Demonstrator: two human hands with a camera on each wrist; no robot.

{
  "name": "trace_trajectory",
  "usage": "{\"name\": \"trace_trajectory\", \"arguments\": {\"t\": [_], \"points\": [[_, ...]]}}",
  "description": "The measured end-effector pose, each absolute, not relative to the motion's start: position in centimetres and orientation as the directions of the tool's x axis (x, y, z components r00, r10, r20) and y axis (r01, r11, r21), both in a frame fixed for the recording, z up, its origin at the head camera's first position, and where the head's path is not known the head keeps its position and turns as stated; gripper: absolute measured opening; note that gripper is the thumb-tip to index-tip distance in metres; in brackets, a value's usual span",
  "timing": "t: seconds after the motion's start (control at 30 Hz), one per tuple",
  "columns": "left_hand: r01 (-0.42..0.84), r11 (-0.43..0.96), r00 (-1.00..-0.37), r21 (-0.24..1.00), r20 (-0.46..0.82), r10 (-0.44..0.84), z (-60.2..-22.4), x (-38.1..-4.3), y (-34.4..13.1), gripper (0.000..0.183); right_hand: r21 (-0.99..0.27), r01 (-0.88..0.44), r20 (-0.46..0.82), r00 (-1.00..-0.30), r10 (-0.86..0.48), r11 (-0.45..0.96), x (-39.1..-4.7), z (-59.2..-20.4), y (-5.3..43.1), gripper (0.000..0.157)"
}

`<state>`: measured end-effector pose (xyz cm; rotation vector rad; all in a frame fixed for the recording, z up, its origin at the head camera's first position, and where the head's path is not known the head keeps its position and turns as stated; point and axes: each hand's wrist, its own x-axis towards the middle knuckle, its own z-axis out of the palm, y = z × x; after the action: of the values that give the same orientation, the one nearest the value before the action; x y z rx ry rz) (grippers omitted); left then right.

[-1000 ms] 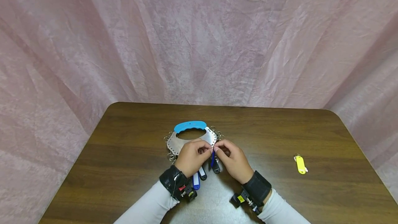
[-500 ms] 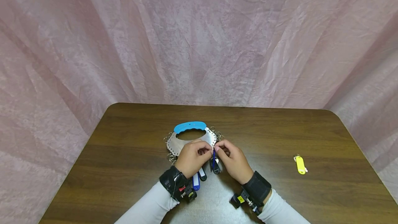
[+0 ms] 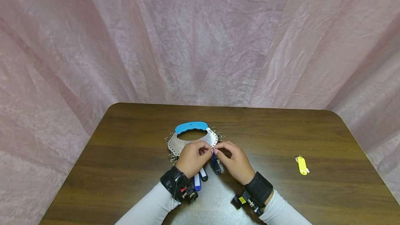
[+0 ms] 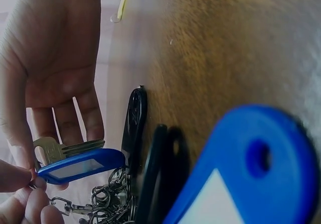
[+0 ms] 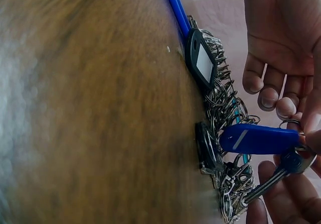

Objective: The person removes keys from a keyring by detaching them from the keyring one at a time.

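Fingertips together, my left hand (image 3: pixel 191 159) and right hand (image 3: pixel 235 162) pinch a small metal ring that joins a blue key tag (image 5: pixel 258 139) and its keys (image 5: pixel 273 176). The fingers hide much of this ring. In the left wrist view, the blue tag hangs edge-down beside brass-coloured keys (image 4: pixel 50 151), and a metal snap hook (image 4: pixel 62 204) lies close to the fingertips. Just behind the hands lies a silver scalloped plate (image 3: pixel 178 145) with a blue grip (image 3: pixel 191 126) and small holes along its edge.
Metal rings and clips (image 5: pixel 230 189) crowd the plate's edge. Black key tags (image 3: pixel 216 167) and another blue tag (image 3: pixel 197 182) hang toward the near side. A yellow key tag (image 3: pixel 301 165) lies alone on the right of the brown table (image 3: pixel 275 131). Pink curtain surrounds the back.
Both hands keep their pinch and shift only slightly, the right fingertips a little leftward. The blue tag between them sways and turns slightly. The plate stays in place.
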<state>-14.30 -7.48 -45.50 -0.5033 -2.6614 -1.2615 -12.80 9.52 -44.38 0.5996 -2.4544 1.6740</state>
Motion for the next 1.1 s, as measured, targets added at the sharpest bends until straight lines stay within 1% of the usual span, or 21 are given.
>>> {"name": "trace_trajectory", "arguments": {"t": [0.33, 0.7, 1.1], "points": [[0.337, 0.596, -0.942, 0.729, 0.258, 0.216, -45.67, -14.27, -7.50, 0.009, -0.853, -0.408, 0.327, -0.904, -0.277, 0.325, -12.72, -44.22, 9.58, 0.009], [0.390, 0.574, -0.921, 0.720, 0.305, 0.243, -45.84, -14.33, -7.48, 0.008, -0.859, -0.384, 0.312, -0.917, -0.248, 0.338, -12.61, -44.13, 9.51, 0.008], [0.401, 0.555, -0.916, 0.729, 0.306, 0.260, -45.95, -14.29, -7.30, 0.008, -0.873, -0.358, 0.294, -0.928, -0.229, 0.332, -12.74, -44.31, 9.51, 0.008]]}}
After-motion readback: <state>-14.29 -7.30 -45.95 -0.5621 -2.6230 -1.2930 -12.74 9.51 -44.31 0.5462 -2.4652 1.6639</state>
